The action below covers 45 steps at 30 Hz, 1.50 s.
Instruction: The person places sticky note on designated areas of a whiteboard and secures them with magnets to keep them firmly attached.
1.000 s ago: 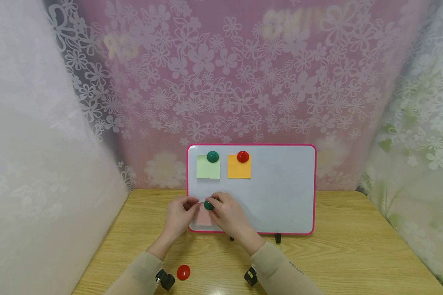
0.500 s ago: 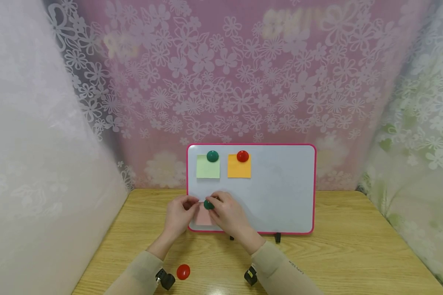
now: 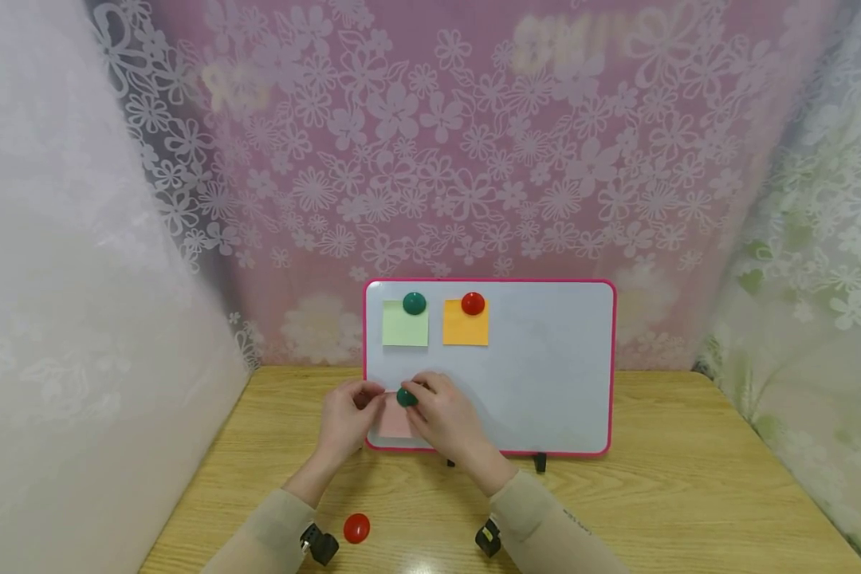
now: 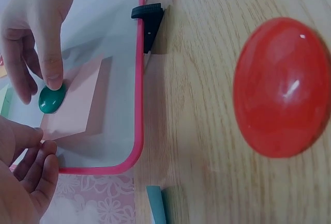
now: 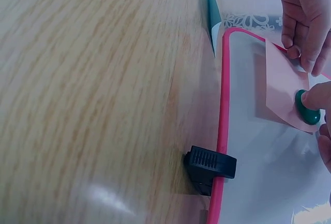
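A pink paper note (image 3: 395, 422) lies against the lower left of the whiteboard (image 3: 545, 359). My left hand (image 3: 343, 418) pinches the note's upper left corner between thumb and finger. With thumb and fingers, my right hand (image 3: 448, 418) holds a round green magnet (image 4: 51, 100) on the note's upper edge. In the right wrist view the note's lower part (image 5: 279, 79) stands a little off the board and casts a shadow. The right hand hides the note's right side in the head view.
Above, a green magnet (image 3: 414, 304) holds a light green note (image 3: 405, 328), and a red magnet (image 3: 473, 304) holds an orange note (image 3: 465, 327). Another red magnet (image 3: 356, 528) lies on the wooden table (image 3: 674, 494). Black feet (image 3: 540, 461) support the board. A teal piece (image 4: 156, 203) sits beyond its corner.
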{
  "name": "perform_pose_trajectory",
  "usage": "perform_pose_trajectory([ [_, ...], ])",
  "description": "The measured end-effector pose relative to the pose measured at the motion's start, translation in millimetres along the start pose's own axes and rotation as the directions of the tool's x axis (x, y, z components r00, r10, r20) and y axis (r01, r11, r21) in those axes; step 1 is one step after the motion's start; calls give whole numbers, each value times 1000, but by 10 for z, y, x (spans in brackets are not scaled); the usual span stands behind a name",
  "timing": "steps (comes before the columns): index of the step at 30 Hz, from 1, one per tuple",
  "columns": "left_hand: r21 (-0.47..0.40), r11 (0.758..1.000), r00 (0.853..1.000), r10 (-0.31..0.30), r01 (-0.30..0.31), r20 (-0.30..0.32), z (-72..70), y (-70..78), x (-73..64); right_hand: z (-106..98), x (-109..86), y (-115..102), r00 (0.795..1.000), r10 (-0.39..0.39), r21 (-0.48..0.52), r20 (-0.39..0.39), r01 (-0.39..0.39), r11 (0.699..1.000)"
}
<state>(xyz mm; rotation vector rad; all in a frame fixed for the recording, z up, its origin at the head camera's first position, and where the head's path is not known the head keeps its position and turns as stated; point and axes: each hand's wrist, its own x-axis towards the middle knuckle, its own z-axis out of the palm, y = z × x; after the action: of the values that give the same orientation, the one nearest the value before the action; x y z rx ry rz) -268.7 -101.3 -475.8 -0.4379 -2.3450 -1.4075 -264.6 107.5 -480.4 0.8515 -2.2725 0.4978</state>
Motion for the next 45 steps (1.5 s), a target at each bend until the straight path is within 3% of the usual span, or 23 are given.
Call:
perform_pose_trajectory([
  [5,-5,1000,1000,16,-16,-22,-5,-16,-14,-5,-11,-4,1000,5,7,-8,-5,1000],
  [14,-27,998,998,-62,62,-9,-50,-27,-52,-47,-36,-35,999,34,24,13,-35,999],
  [27,-11,999,999,-32,31,-39,-83,-114,-102,-50,-71,-63,998,57,11,9,-57,998],
  [37,-11,996,996,-88,88,-33,-132,-197,-139,-63,-99,-82,999,34,24,-34,-33,999],
  [45,-4,997,996,-77,77,-33,-196,-269,-179,-78,-127,-93,999,43,41,-27,-42,998],
])
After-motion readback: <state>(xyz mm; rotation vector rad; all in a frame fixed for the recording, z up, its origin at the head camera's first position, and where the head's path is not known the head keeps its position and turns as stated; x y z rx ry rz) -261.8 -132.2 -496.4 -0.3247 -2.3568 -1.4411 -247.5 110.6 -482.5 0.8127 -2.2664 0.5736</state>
